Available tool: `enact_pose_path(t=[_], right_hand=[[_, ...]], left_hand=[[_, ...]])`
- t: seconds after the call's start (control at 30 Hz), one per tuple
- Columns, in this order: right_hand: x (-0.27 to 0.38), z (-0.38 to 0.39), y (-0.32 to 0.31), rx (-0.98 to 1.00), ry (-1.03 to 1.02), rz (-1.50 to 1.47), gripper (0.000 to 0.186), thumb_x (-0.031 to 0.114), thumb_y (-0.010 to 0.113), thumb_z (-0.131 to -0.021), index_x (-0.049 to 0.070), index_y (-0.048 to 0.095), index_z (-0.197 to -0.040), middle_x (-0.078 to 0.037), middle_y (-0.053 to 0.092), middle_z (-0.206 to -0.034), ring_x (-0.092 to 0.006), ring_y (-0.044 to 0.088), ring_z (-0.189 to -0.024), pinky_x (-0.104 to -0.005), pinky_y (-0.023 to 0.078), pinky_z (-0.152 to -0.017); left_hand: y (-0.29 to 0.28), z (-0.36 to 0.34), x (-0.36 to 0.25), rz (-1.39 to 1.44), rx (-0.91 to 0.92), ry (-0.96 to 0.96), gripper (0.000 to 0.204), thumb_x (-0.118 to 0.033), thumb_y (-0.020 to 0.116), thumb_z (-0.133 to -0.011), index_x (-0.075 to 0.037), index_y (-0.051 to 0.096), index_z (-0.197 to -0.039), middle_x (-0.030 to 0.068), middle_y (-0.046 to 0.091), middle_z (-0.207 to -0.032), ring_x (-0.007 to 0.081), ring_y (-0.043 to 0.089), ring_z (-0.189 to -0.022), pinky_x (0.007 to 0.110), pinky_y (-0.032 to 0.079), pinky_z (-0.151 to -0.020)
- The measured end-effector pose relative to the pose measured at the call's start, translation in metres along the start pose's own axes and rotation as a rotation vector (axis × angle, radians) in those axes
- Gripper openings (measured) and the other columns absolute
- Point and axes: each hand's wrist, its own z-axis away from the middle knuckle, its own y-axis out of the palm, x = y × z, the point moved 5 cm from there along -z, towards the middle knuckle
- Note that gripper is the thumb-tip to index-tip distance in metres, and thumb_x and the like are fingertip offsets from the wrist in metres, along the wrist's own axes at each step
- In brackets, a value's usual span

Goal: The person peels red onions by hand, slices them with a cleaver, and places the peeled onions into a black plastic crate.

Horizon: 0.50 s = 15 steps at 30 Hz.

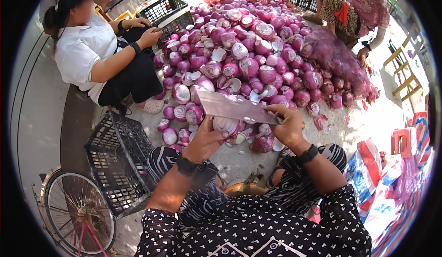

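My left hand (206, 142) is closed round a red onion (226, 125) whose pale layers show on one side. My right hand (290, 127) grips a cleaver (237, 107) by its handle. The broad rectangular blade points left, just above and beyond the held onion, and covers part of it. I cannot tell whether the edge touches the onion. Beyond the blade rises a large pile of red onions (248, 67), several with cut tops showing white rings. Loose pieces of pale peel lie among them, and another onion (263, 143) sits close below my right hand.
A black plastic crate (120, 158) stands tilted at my left, beside a bicycle wheel (79, 211). Another black crate (163, 9) is at the far left. A seated person (90, 45) is left; another person (359, 8) crouches far right by a purple mesh sack (334, 54). Striped sacking (368, 169) lies right.
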Motion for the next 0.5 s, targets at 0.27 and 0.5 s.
enact_pose_path(t=[0.27, 0.5], right_hand=[[0.031, 0.012, -0.01, -0.124, -0.537, -0.047, 0.05, 0.006, 0.069, -0.046, 0.012, 0.067, -0.096, -0.007, 0.064, -0.075, -0.0258, 0.062, -0.07, -0.0338, 0.043, -0.064], [0.028, 0.017, -0.012, -0.111, -0.581, 0.046, 0.055, 0.007, 0.068, -0.041, 0.013, 0.066, -0.096, -0.005, 0.061, -0.07, -0.0246, 0.059, -0.066, -0.0349, 0.042, -0.061]], left_hand=[[-0.011, 0.001, 0.0, -0.654, -0.034, 0.201, 0.044, -0.012, 0.05, -0.091, -0.004, 0.036, -0.131, 0.0123, 0.047, -0.126, 0.0229, 0.053, -0.113, 0.037, 0.045, -0.094], [-0.007, -0.013, 0.018, -0.115, -0.192, -0.032, 0.038, -0.024, 0.039, -0.097, -0.008, 0.035, -0.131, 0.0131, 0.048, -0.123, 0.024, 0.055, -0.109, 0.034, 0.051, -0.085]])
